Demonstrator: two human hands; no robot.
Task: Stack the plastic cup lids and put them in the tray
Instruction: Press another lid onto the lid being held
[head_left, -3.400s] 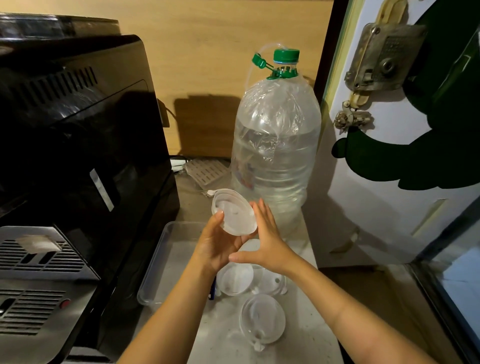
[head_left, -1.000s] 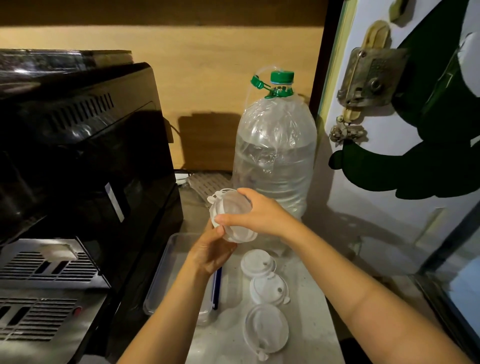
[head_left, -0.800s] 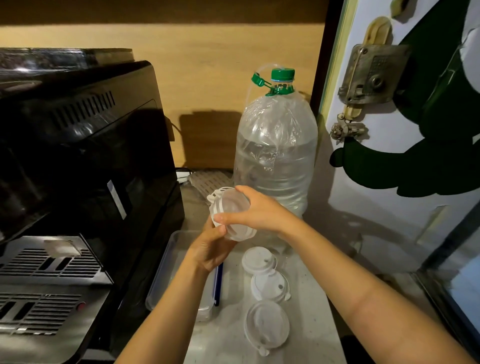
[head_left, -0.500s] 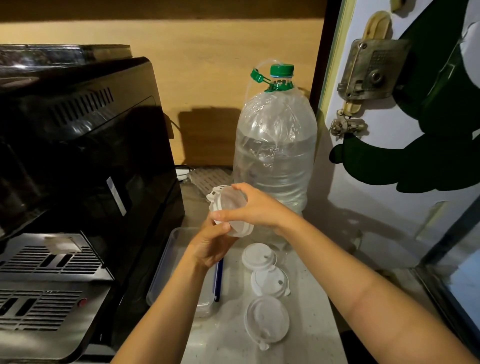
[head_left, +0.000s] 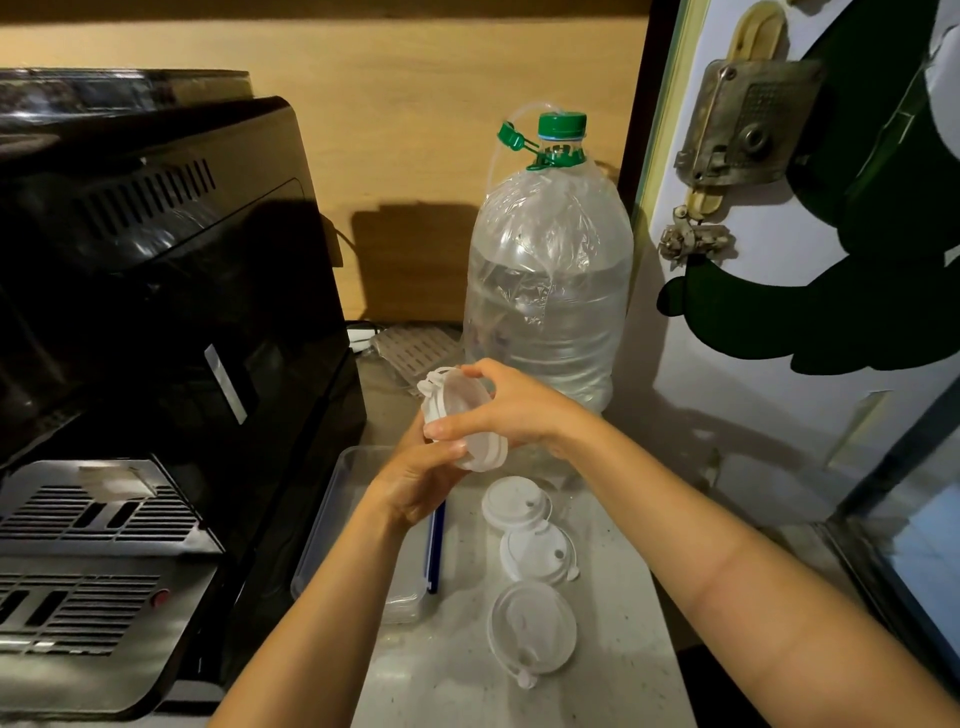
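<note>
Presently, both hands meet at frame centre, holding a small stack of lids (head_left: 462, 415) tilted on edge above the counter. The right hand (head_left: 511, 408) pinches the stack from above between thumb and fingers; the left hand (head_left: 415, 480) cups it from below. Three loose lids (head_left: 531, 618) lie lower centre on the counter (head_left: 613, 670), just right of the clear tray (head_left: 332, 519). A large water bottle (head_left: 548, 270) stands behind.

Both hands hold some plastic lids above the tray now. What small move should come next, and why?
Probably press the held white plastic lids fully together. The right hand and the left hand grip them tilted above the clear plastic tray, and they look not yet nested flush. Three more round white lids lie loose on the counter.
</note>
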